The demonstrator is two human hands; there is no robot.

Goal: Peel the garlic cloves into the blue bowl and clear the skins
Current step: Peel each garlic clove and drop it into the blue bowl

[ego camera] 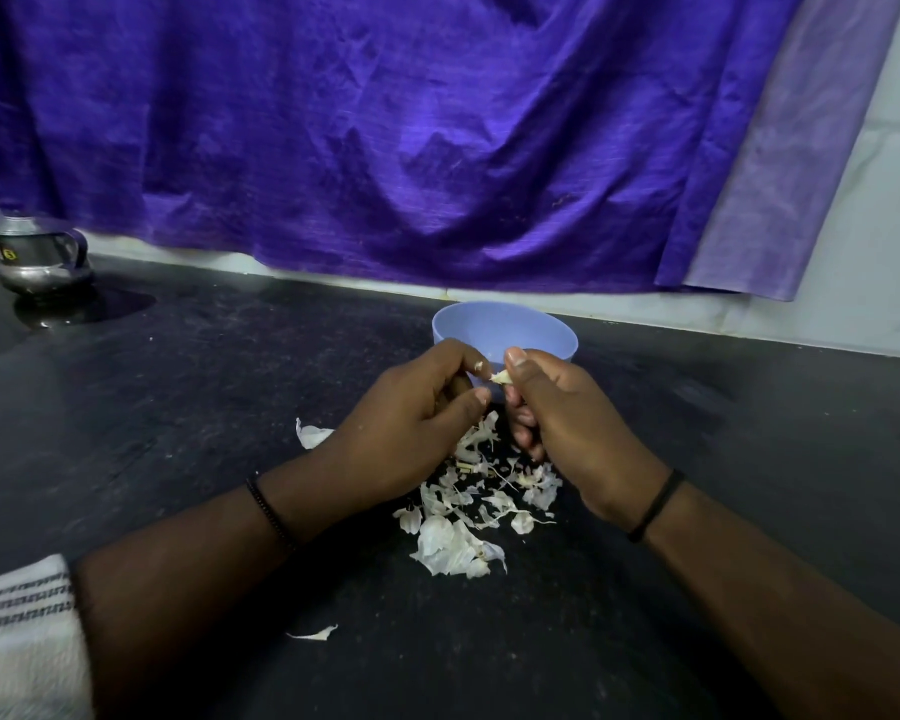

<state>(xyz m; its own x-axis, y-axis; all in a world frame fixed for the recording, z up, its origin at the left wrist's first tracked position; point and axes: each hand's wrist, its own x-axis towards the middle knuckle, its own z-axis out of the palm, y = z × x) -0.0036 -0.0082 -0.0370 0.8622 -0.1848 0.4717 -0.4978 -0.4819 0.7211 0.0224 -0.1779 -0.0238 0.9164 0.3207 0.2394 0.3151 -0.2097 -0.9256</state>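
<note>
I am pinching a garlic clove (500, 377) in my right hand (557, 407), left hand (416, 423) curled beside it, blue bowl (505, 332) lying just beyond at twelve o'clock.

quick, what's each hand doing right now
Left hand: fingers curled, pinching a scrap of skin; anything more in its grip is hidden.
Right hand: pinching a garlic clove.
</note>
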